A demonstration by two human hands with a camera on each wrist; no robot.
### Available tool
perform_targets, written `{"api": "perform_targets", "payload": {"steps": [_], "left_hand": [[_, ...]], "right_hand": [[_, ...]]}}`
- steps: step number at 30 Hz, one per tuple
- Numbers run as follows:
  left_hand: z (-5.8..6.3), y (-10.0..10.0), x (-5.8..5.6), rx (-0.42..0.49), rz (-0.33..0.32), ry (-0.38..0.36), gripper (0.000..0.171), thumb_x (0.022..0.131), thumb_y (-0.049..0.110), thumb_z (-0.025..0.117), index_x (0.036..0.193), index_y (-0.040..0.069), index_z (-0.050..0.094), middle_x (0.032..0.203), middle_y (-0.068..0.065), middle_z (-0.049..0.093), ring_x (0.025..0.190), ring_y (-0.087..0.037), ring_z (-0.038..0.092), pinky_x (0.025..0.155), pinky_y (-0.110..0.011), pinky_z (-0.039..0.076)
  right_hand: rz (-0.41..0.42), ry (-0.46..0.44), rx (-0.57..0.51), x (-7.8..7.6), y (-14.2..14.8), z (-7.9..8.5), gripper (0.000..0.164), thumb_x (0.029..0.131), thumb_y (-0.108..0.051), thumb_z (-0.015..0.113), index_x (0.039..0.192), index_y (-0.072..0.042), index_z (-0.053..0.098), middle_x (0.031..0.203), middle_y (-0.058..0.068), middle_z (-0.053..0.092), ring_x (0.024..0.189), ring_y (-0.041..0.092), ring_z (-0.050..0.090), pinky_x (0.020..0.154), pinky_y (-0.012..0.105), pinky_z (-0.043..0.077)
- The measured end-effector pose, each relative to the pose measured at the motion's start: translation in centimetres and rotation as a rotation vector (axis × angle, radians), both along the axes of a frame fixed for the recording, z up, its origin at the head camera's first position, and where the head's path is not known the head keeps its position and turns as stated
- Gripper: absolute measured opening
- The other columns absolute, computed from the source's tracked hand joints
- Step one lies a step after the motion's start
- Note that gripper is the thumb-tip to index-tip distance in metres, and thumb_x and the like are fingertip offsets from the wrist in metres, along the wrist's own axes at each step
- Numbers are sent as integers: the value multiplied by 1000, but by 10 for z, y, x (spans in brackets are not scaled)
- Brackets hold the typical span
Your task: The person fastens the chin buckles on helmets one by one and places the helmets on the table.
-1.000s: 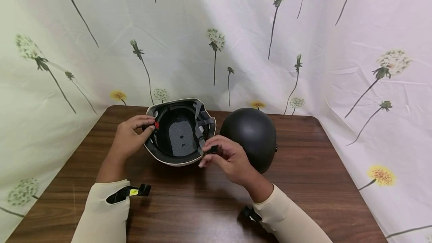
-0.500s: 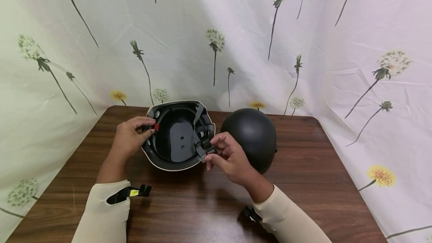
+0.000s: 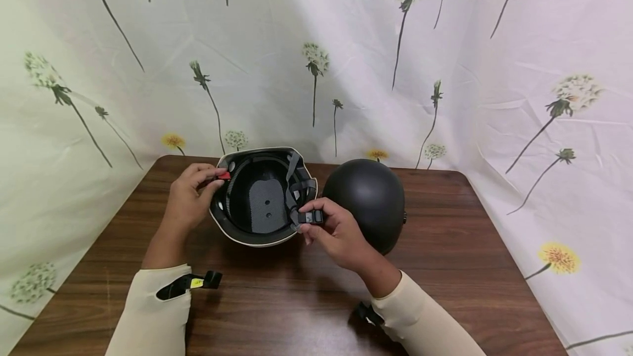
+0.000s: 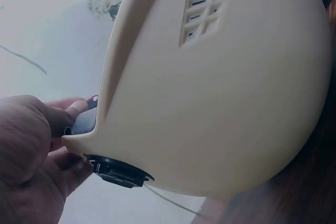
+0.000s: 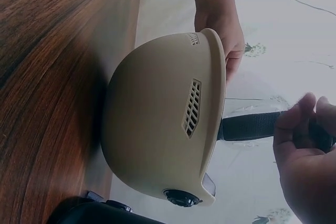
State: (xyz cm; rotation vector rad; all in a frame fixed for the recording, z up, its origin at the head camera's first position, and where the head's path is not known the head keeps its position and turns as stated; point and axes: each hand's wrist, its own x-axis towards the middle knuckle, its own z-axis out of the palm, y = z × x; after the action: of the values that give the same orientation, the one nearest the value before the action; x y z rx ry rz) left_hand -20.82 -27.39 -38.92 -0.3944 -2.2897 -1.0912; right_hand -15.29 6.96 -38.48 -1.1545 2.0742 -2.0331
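Observation:
A beige helmet (image 5: 152, 119) rests on its crown, its black lining and grey pad (image 3: 267, 202) facing up in the head view. At its left rim my left hand (image 3: 188, 196) pinches a red buckle piece (image 3: 225, 175) between thumb and fingers. By the right rim my right hand (image 3: 341, 235) holds a black strap buckle (image 3: 311, 217). The right wrist view shows a dark strap (image 5: 249, 126) running from the helmet's rim to that hand. In the left wrist view the helmet's shell hides part of the left hand's work, and a round black knob (image 4: 121, 171) sits near those fingers.
A matte black helmet (image 3: 366, 196) sits dome up right beside the beige one, behind my right hand. Both stand toward the back of the brown wooden table (image 3: 277, 306). A white sheet (image 3: 262, 70) with printed dandelions hangs behind and at the sides.
The red buckle piece has been lifted a little and turned nearly level by my left hand. My right hand has turned the black buckle toward the head camera. The beige helmet has rocked slightly.

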Motion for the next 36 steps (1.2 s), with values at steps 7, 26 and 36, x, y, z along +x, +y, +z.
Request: {"api": "perform_targets", "payload": {"steps": [7,26,36], "left_hand": [[2,2,2,26,16,-29,25,90,-8,78,115,-6,77,118,-20,68,105,12,54,87,-2,45],[0,1,3,64,-27,-22,34,95,-10,71,128,-3,73,125,-20,66,104,11,59,85,-3,47],[1,4,4,7,-22,-7,35,98,-9,66,132,-3,70,125,-21,63,102,7,55,84,-1,42]], "right_hand": [[-30,52,101,-2,0,-1,38,103,-1,64,141,-3,60,119,21,61,82,17,60,70,33,56],[98,-108,27,-10,-10,-7,30,101,4,66,128,2,54,103,20,66,88,15,69,80,31,60],[63,-208,-31,-20,-15,-7,32,97,-2,72,127,5,62,104,8,73,87,18,72,81,38,62]]}}
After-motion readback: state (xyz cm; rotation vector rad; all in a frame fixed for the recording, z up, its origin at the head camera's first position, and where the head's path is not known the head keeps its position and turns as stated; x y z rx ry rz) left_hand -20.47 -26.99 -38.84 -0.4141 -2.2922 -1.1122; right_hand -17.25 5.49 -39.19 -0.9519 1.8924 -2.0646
